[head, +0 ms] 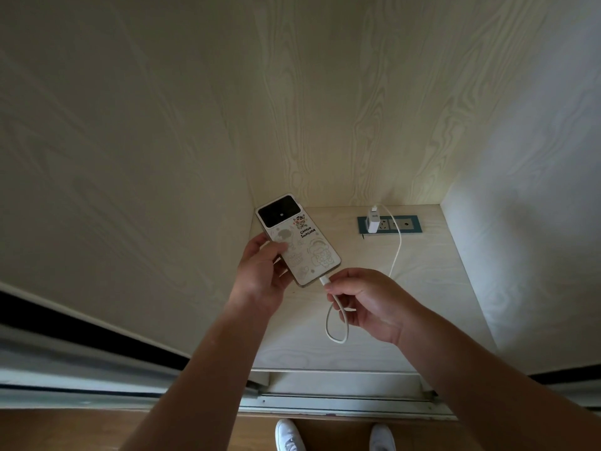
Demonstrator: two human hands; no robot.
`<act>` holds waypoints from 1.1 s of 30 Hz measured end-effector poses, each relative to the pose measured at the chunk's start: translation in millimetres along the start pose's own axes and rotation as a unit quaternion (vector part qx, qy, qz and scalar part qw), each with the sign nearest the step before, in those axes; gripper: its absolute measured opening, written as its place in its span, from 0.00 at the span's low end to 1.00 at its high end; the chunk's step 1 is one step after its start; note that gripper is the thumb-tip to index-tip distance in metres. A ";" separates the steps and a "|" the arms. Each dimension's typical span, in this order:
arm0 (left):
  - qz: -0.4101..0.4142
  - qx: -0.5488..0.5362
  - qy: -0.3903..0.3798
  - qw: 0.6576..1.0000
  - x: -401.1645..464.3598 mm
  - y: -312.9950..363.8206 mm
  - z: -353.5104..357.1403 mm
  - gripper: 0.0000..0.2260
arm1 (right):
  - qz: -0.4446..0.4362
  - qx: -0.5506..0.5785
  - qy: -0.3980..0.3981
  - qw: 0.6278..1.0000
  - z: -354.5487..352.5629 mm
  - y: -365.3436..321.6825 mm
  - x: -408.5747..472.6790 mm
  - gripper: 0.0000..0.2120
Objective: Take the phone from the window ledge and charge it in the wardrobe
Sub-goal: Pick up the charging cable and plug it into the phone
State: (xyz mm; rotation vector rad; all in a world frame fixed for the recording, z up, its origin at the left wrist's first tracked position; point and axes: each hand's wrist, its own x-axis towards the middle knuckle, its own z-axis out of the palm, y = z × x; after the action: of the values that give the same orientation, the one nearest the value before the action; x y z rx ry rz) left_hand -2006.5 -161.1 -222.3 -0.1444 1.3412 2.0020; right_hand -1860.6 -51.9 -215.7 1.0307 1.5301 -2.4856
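Inside the pale wood wardrobe, my left hand (265,271) holds the phone (304,242) by its left edge, back side up, showing a white cartoon case and a black camera panel. My right hand (367,302) pinches the white charging cable (336,323) just behind its plug, which sits at the phone's bottom edge. A loop of cable hangs below my right hand. The cable runs up to a white charger (373,219) plugged into a blue-framed socket strip (405,225) set in the shelf (422,304).
The wardrobe's side walls stand close on the left and right, with the back panel behind the socket. A sliding-door track (341,402) runs along the front edge. My white shoes (289,437) stand on the wooden floor below.
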 end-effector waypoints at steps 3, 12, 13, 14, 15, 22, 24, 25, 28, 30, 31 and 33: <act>-0.006 -0.002 0.006 1.000 0.5 -2.8 -1.3 0.11 | -0.005 0.014 0.009 1.000 -1.6 2.3 1.4 0.06; -0.017 -0.018 0.011 1.000 8.5 -9.0 -7.9 0.12 | -0.003 0.011 -0.005 1.000 -7.7 7.6 8.3 0.03; -0.020 -0.020 0.010 1.000 9.7 -10.4 -9.6 0.12 | 0.004 0.008 -0.012 1.000 -9.1 8.0 8.7 0.02; -0.024 -0.023 0.009 0.999 10.8 -12.4 -11.7 0.13 | 0.009 0.004 -0.016 1.000 -11.8 9.0 9.4 0.03; -0.029 -0.030 0.009 0.999 12.3 -14.8 -14.5 0.13 | 0.014 0.002 -0.018 1.000 -14.9 9.7 10.0 0.04; -0.075 -0.015 0.047 0.996 32.3 -55.5 -25.8 0.14 | 0.031 0.043 0.089 0.995 -52.1 23.9 13.1 0.07; -0.101 -0.012 0.062 0.993 38.8 -76.8 -26.1 0.17 | 0.040 0.074 0.116 0.990 -64.8 29.2 11.8 0.07; -0.115 -0.011 0.068 0.991 41.8 -87.6 -25.4 0.18 | 0.045 0.083 0.130 0.987 -71.0 31.9 11.2 0.07; -0.150 -0.011 0.089 0.985 49.2 -123.2 -20.7 0.18 | 0.052 0.100 0.161 0.981 -92.1 39.8 10.1 0.08; -0.170 -0.012 0.094 0.981 52.1 -145.3 -16.9 0.17 | 0.050 0.115 0.175 0.976 -105.0 44.8 10.2 0.08; -0.177 -0.011 0.095 0.980 54.1 -155.0 -15.6 0.17 | 0.051 0.124 0.180 0.975 -110.9 47.8 11.1 0.09; -0.181 -0.011 0.097 0.979 59.4 -173.0 -14.7 0.16 | 0.051 0.137 0.182 0.972 -121.4 54.7 14.2 0.09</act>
State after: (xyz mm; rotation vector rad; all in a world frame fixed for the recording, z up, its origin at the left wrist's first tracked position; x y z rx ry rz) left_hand -1949.2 -108.3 -388.4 -0.5672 1.3033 1.7267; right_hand -1789.5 22.5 -301.4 1.6416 1.1784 -2.5917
